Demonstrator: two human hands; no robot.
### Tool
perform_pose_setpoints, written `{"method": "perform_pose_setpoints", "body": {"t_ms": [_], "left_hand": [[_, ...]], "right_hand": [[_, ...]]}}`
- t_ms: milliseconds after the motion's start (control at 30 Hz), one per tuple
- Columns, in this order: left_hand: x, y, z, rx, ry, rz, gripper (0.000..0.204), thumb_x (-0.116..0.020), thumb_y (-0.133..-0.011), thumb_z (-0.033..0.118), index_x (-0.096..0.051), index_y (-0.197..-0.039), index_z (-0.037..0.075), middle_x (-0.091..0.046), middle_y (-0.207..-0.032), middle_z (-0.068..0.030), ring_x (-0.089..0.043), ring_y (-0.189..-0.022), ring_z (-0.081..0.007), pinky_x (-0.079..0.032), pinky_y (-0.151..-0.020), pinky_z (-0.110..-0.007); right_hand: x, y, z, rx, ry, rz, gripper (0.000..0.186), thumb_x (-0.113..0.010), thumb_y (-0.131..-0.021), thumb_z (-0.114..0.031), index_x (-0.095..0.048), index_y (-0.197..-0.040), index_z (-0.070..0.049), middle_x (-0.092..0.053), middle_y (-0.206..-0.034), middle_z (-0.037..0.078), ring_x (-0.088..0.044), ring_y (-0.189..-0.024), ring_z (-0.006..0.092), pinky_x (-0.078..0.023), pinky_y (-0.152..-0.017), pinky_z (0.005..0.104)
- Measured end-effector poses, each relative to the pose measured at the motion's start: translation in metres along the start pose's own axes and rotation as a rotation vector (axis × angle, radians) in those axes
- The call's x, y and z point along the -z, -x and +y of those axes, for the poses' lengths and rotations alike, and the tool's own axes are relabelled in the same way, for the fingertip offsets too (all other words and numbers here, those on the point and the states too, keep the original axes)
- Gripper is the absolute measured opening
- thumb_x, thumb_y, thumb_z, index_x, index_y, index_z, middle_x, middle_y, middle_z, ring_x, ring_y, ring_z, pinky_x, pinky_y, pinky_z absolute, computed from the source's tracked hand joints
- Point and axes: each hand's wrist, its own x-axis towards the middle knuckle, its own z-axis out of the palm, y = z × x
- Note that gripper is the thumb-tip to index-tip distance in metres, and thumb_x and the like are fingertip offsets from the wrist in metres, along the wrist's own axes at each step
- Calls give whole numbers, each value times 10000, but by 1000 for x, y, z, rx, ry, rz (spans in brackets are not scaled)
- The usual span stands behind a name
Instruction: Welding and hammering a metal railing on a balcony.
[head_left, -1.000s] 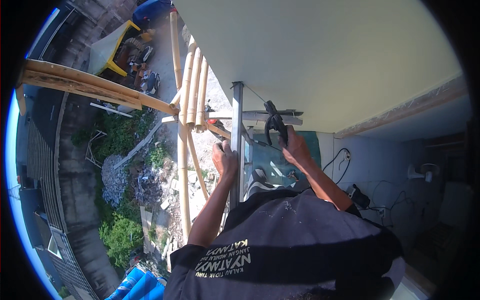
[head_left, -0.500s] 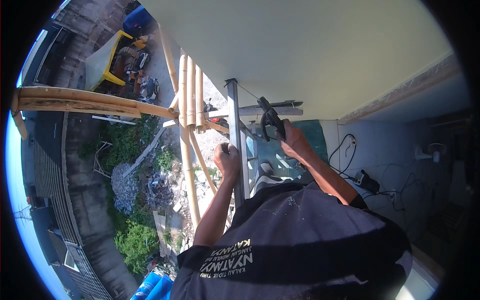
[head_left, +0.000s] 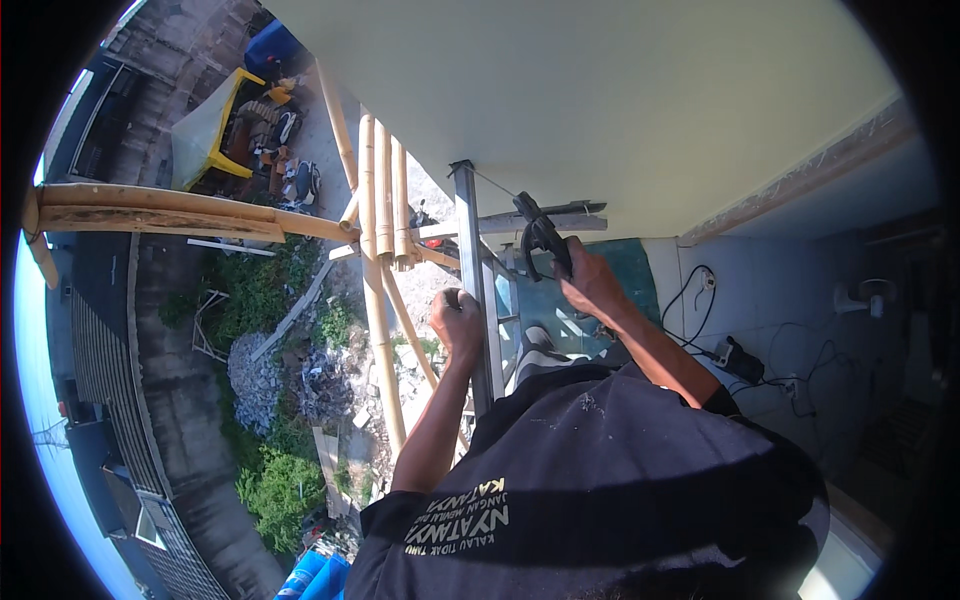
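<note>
My right hand [head_left: 590,278] is wrapped tight around the grip of a black electrode holder [head_left: 543,236], which sits toward 1 o'clock from the middle of my view. Its thin rod [head_left: 494,183] points toward 10 o'clock, ending at the top of a metal post [head_left: 468,240]; I cannot tell whether they touch. My left hand [head_left: 457,320] is curled into a fist beside that post; whether it pinches anything, I cannot tell. Bamboo poles [head_left: 383,190] stand at 11 o'clock, a yellow-trimmed canopy [head_left: 232,130] far below at 10, a rubble heap [head_left: 254,378] at 8, a white fan [head_left: 868,296] at 3.
</note>
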Motion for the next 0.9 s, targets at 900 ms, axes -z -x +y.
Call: {"method": "perform_pose_setpoints", "body": {"t_ms": [900], "left_hand": [[-1,-3,-8,-22,-45,-9,106,-604,-811,92,-606,-799,-13,-615,-768,-174,-598,-720,-335,-463,-705,-434]], "right_hand": [[55,-15,-45,21,155,-96,287,-616,-874,-179,-477,-1035,13,-608,-673,253,-628,-676,454,-474,-619,530]]}}
